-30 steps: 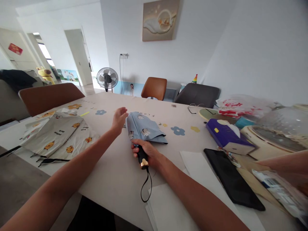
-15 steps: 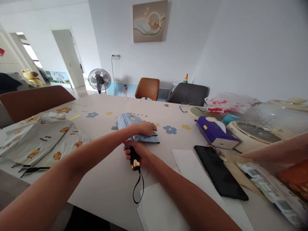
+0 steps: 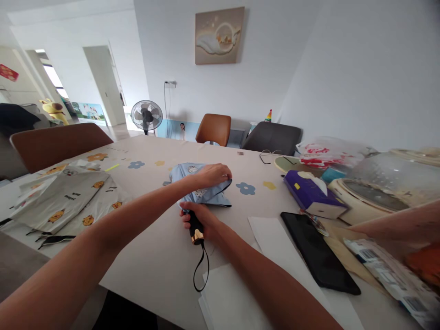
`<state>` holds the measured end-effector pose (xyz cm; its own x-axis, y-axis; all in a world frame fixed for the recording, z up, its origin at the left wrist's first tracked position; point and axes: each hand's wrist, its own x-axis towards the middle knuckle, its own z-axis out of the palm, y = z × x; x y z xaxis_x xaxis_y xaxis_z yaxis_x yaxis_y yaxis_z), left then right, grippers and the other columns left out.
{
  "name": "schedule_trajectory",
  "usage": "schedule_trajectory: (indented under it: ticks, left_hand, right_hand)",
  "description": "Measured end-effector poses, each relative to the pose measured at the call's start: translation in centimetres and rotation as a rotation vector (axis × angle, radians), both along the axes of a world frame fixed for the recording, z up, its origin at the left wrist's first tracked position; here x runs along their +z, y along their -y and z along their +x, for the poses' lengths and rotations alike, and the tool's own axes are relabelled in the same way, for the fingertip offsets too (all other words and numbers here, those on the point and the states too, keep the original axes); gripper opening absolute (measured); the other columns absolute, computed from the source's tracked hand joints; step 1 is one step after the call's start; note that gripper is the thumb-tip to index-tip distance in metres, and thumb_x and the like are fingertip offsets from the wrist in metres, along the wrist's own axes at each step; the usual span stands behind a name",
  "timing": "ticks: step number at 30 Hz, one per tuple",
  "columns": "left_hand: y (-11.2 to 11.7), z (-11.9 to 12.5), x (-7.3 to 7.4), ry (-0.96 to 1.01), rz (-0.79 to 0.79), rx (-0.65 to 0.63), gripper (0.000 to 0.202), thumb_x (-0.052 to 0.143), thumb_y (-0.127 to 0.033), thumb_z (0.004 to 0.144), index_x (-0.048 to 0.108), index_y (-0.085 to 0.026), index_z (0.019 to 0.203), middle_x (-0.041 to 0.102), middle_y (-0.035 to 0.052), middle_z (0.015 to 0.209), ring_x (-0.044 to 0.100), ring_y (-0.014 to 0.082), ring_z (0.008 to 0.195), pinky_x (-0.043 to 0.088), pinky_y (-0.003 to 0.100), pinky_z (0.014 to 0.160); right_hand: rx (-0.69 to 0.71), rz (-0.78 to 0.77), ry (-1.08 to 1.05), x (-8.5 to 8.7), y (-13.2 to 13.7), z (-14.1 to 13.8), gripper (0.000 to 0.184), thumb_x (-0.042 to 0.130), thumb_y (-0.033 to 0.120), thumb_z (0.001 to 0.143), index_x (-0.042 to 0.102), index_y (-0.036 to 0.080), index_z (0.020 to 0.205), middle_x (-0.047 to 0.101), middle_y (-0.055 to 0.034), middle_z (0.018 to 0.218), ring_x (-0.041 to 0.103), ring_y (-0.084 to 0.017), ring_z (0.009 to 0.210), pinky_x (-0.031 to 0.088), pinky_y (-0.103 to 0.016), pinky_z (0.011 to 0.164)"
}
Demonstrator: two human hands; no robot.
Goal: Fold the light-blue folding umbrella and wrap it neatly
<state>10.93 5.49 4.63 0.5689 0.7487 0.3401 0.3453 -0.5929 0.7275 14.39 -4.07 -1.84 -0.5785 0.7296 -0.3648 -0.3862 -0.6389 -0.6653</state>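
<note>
A folded light-blue umbrella [image 3: 195, 195] with small cartoon prints lies on the cream flower-print table [image 3: 161, 256]. My right hand [image 3: 199, 218] is wrapped round its black handle with a gold ring; a black wrist strap [image 3: 201, 270] dangles toward me. My left hand [image 3: 215, 174] reaches across and pinches a fold of the blue canopy at its right side, lifting it a little.
A second, grey umbrella [image 3: 65, 201] with orange prints lies spread at the left. White papers [image 3: 237, 293] sit near me, a black phone [image 3: 318, 256], a purple tissue box [image 3: 314, 192], a cooker with glass lid [image 3: 385, 183] and another person's arm [image 3: 402, 227] at the right. Chairs ring the table.
My left hand moved from the umbrella's left side over the canopy to its right edge and closed on the fabric. My right hand stayed on the handle.
</note>
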Motion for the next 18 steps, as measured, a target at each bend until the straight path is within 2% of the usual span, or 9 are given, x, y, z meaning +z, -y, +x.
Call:
schedule_trajectory:
  ticks: [7,10,12,14,16,18]
  left_hand:
    - [3.5,-3.6,3.6,0.270,-0.011,0.095,0.016,0.057,-0.008,0.070,0.064,-0.022,0.072,0.060,-0.0003,0.083,0.050,0.0147,0.092,0.033,0.019,0.085]
    - [5.3,-6.2,4.4,0.345,0.018,0.221,0.015,0.055,-0.010,0.071,0.064,-0.020,0.077,0.058,0.0013,0.082,0.050,0.0143,0.088,0.034,0.020,0.084]
    - [6.2,-8.3,4.3,0.317,0.087,0.331,0.017,0.053,-0.010,0.072,0.064,-0.020,0.080,0.057,0.0015,0.082,0.050,0.0141,0.084,0.036,0.021,0.082]
    - [6.8,-10.5,3.8,0.168,0.244,0.397,0.022,0.049,-0.011,0.072,0.063,-0.021,0.086,0.056,0.0014,0.085,0.050,0.0144,0.083,0.038,0.023,0.080]
    - [7.4,-12.8,2.8,0.015,0.364,0.440,0.025,0.046,-0.011,0.073,0.063,-0.022,0.087,0.055,0.0016,0.085,0.051,0.0149,0.082,0.039,0.025,0.078]
    - [8.0,-14.9,1.5,-0.049,0.422,0.491,0.021,0.043,-0.013,0.073,0.062,-0.021,0.079,0.056,0.0018,0.083,0.051,0.0147,0.078,0.040,0.025,0.075]
  right_hand:
    - [0.002,-0.007,0.005,0.1,-0.1,-0.1,0.013,0.061,0.017,0.070,0.049,0.013,0.071,0.046,0.0028,0.061,0.038,-0.002,0.042,0.033,-0.014,0.035]
    - [-0.011,0.000,-0.008,-0.1,-0.2,-0.1,0.013,0.060,0.016,0.071,0.048,0.013,0.072,0.047,0.0023,0.062,0.038,-0.002,0.042,0.033,-0.014,0.035]
    - [-0.022,0.000,-0.009,-0.1,-0.2,-0.1,0.011,0.059,0.015,0.071,0.048,0.013,0.073,0.047,0.0019,0.063,0.038,-0.002,0.042,0.033,-0.014,0.034]
    - [-0.036,-0.003,0.000,0.0,-0.1,-0.1,0.010,0.058,0.014,0.071,0.048,0.013,0.072,0.048,0.0015,0.063,0.038,-0.002,0.042,0.033,-0.014,0.034]
    - [-0.048,-0.013,0.016,0.2,0.0,-0.1,0.011,0.059,0.013,0.071,0.048,0.012,0.072,0.048,0.0012,0.063,0.038,-0.002,0.042,0.033,-0.014,0.034]
    - [-0.053,-0.019,0.034,0.4,0.1,-0.1,0.011,0.060,0.013,0.070,0.048,0.012,0.071,0.048,0.0011,0.063,0.038,-0.002,0.042,0.034,-0.014,0.034]
